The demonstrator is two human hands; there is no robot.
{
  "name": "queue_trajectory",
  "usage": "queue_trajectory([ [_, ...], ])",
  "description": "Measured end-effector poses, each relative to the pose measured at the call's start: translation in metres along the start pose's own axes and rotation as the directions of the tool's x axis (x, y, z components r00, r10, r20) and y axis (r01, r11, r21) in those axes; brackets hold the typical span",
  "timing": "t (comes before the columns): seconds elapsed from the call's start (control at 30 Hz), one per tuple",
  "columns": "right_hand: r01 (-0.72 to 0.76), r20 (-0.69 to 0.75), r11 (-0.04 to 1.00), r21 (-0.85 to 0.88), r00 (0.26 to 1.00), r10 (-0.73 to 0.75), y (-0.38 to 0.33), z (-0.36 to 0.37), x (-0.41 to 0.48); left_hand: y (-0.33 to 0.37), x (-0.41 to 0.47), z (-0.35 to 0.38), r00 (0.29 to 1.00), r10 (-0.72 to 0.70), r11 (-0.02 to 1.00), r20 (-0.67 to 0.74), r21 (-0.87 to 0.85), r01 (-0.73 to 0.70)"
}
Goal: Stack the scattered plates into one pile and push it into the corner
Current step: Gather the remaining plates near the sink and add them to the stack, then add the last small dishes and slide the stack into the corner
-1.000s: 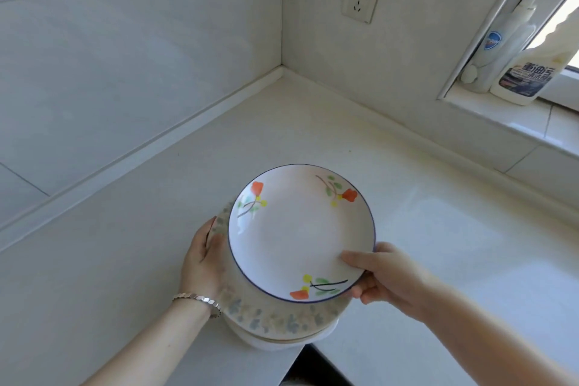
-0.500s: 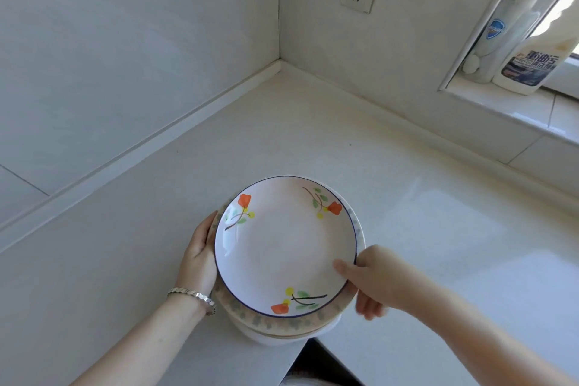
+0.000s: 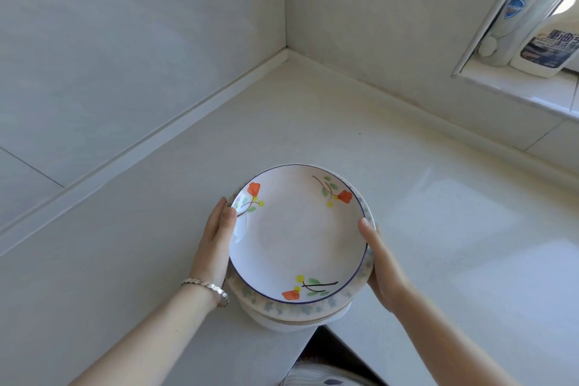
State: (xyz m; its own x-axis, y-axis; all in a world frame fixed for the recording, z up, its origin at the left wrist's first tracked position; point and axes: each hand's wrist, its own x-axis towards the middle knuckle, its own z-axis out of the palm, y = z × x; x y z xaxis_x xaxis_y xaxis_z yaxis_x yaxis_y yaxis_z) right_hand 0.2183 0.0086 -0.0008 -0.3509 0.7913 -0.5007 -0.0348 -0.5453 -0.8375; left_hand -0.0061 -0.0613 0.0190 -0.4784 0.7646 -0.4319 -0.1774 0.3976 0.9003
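Pile (image 3: pixel 297 260) slid cornerward, between hands (image 3: pixel 216 244).

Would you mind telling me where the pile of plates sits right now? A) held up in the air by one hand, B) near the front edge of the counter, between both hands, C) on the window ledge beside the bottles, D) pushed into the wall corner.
B: the pile of plates sits near the counter front edge, flanked by the left hand and right hand, far from the corner.
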Motion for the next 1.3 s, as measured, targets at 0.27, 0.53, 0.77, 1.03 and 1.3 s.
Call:
queue_trajectory([
  [0.27,-0.068,0.005,0.99,-0.125,0.998,0.07,-0.009,-0.004,-0.004,0.009,-0.004,-0.001,1.0,-0.015,0.992,0.008,0.127,0.014],
  [0.53,-0.172,-0.23,0.965,-0.198,0.965,0.124,-0.039,-0.065,-0.024,0.061,-0.017,0.06,0.695,0.643,0.221,0.322,0.791,-0.571],
  [0.77,-0.2,-0.412,0.978,0.057,0.888,0.206,-0.041,-0.193,-0.101,0.066,-0.074,0.256,0.633,0.041,0.317,0.773,0.591,-0.742],
  [1.03,-0.025,-0.634,0.897,0.441,0.699,0.331,0.013,-0.373,-0.262,-0.022,-0.172,0.467,0.496,-0.319,0.398,0.808,0.589,-0.703],
  [1.3,0.156,-0.541,0.53,0.834,0.423,0.727,0.117,-0.509,-0.392,-0.091,-0.284,0.593,0.397,-0.363,0.385,0.843,0.524,-0.76],
])
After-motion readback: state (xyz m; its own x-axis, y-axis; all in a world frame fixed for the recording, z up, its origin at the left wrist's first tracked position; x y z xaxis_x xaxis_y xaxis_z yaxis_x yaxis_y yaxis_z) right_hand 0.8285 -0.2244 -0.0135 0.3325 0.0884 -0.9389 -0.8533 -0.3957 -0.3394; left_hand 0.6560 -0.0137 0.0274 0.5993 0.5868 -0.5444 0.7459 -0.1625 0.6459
